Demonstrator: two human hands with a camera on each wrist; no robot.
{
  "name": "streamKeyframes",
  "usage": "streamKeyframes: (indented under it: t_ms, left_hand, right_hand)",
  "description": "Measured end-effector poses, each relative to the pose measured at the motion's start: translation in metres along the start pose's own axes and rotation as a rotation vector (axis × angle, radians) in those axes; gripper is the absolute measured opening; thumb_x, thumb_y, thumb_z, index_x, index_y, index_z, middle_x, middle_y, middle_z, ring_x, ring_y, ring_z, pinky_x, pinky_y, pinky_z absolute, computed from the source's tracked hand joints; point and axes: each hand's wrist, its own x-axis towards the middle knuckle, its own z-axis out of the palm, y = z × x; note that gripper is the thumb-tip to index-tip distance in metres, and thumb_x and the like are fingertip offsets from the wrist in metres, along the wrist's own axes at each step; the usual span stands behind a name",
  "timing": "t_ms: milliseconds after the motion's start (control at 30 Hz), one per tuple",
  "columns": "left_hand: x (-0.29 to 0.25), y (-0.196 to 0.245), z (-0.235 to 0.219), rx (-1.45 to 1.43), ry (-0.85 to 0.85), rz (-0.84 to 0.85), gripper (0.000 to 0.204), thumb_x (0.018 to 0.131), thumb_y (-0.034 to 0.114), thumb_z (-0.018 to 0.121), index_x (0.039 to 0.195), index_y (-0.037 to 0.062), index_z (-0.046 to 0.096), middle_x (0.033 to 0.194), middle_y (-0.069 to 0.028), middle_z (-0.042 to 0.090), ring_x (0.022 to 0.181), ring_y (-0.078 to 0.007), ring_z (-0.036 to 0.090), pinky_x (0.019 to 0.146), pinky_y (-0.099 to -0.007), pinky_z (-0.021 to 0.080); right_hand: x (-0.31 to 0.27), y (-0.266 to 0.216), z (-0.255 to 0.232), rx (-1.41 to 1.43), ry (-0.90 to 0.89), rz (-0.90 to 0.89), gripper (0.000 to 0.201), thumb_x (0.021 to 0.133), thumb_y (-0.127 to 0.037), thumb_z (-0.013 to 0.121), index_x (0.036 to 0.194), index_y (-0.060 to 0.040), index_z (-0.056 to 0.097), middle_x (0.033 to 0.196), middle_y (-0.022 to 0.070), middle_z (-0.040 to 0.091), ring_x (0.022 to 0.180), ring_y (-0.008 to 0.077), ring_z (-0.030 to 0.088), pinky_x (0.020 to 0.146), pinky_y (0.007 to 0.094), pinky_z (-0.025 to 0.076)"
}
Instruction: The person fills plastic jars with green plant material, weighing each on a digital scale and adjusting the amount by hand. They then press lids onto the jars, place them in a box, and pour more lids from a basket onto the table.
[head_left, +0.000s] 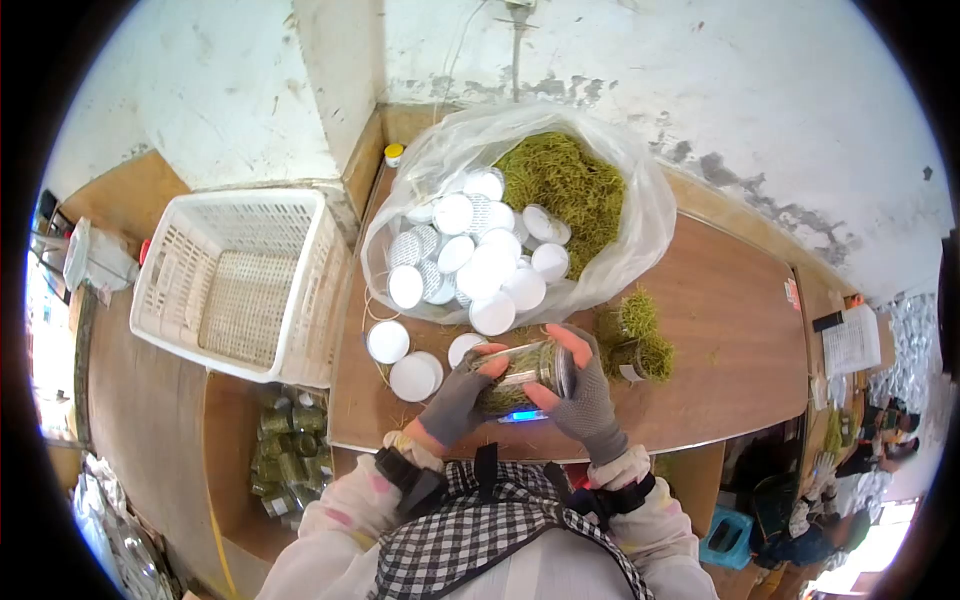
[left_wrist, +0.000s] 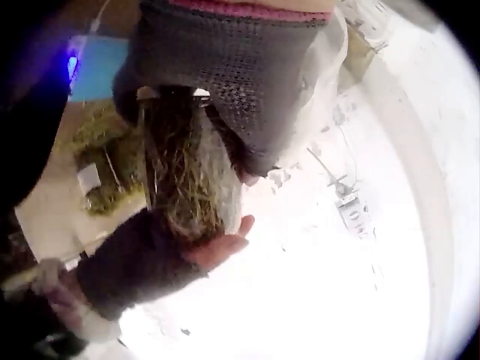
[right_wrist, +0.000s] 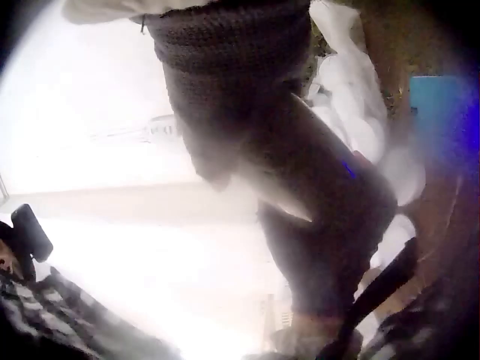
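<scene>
A glass jar (head_left: pixel 522 372) packed with dried green plant strands lies sideways between my hands, above the table's front edge. Around its left end my left hand (head_left: pixel 455 402), in a grey fingerless glove, curls its fingers. My right hand (head_left: pixel 592 402), gloved alike, grips the other end, thumb below and fingers over the top. From the left wrist, the jar (left_wrist: pixel 187 169) shows strands pressed against its glass. The right wrist view is washed out, and gloves cover most of the jar there. Just right of my right hand stand jars (head_left: pixel 637 345) with strands heaped over their mouths.
Behind the hands, a clear plastic bag (head_left: pixel 648 235) holds many white round lids (head_left: pixel 487 270) and a green strand heap (head_left: pixel 560 185). Loose lids (head_left: pixel 412 377) lie at left. A white crate (head_left: pixel 315 290) stands further left, above a box of filled jars (head_left: pixel 290 450).
</scene>
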Motion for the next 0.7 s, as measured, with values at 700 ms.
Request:
streamKeyframes:
  t_ms: [700]
  left_hand:
    - [-0.019,0.027,0.053,0.257,0.008,0.196,0.049,0.093,0.029,0.07,0.131,0.0079,0.047,0.122,-0.0099,0.054,0.109,-0.0199,0.055,0.096,-0.0351,0.047]
  right_hand:
    - [-0.017,-0.015,0.016,0.318,0.193,0.102,0.044,0.102,-0.023,0.056,0.14,-0.0032,0.048,0.123,0.0159,0.056,0.11,0.0254,0.056,0.099,0.0385,0.045]
